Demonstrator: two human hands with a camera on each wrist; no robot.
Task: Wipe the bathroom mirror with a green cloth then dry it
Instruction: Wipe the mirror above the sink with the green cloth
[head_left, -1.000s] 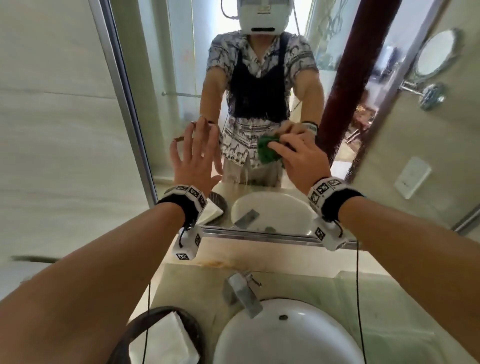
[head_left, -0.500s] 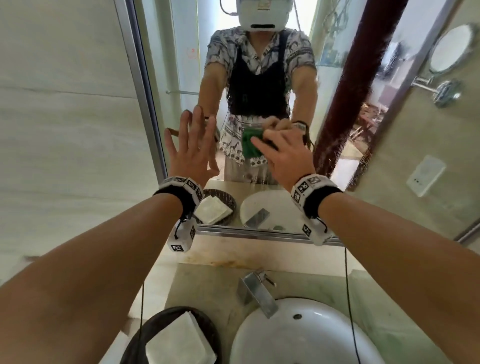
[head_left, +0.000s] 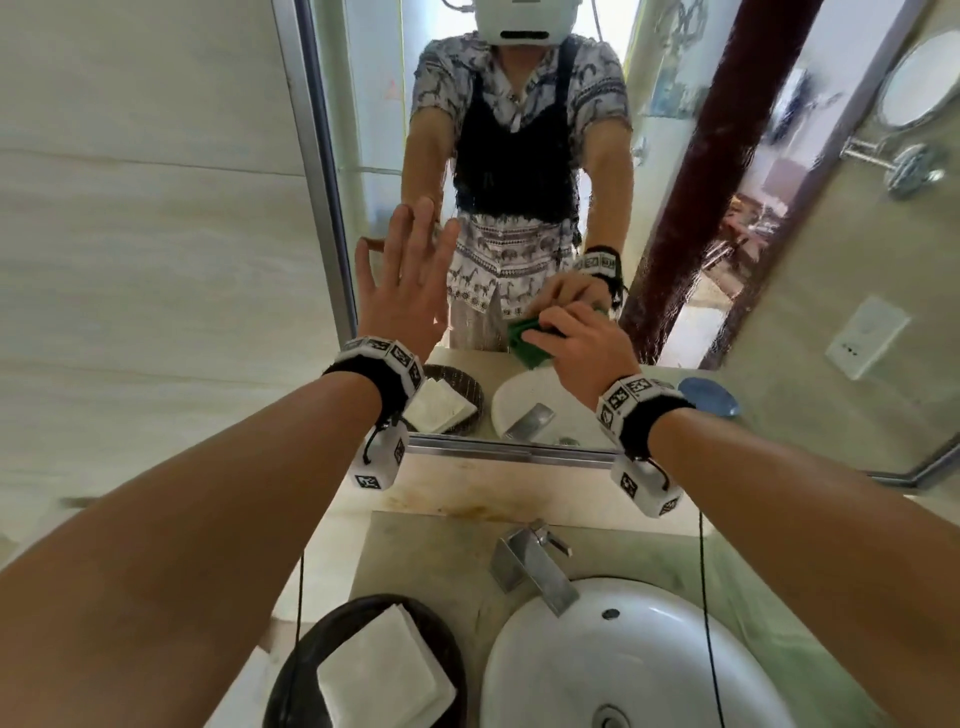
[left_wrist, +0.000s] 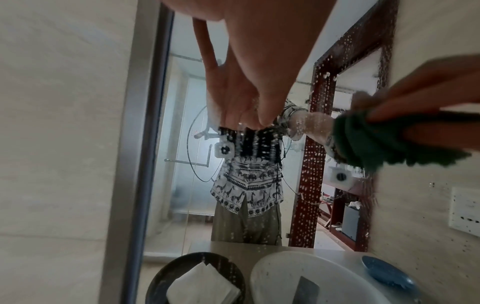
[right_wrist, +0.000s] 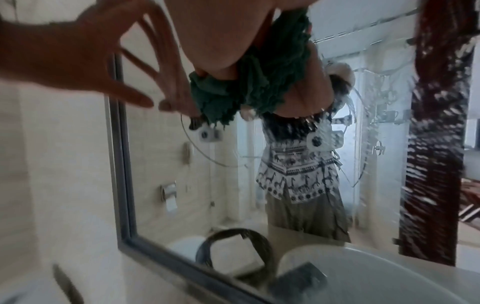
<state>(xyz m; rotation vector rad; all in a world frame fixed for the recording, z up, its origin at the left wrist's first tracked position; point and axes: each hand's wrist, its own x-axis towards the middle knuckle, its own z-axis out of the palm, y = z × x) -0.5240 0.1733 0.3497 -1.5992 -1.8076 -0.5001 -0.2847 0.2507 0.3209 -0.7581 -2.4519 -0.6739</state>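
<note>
Cloth (head_left: 527, 340), green and bunched, is clenched in the right hand (head_left: 582, 348) and pressed on the mirror (head_left: 374, 130) at 5 o'clock; left hand (head_left: 405, 280), fingers spread and released, apparently braces at 9 o'clock

The right hand (head_left: 582, 348) with the green cloth (head_left: 524, 340) is now lower on the mirror (head_left: 727, 260), nearer its bottom edge. The left hand (head_left: 402, 280) stays flat on the glass.
</note>
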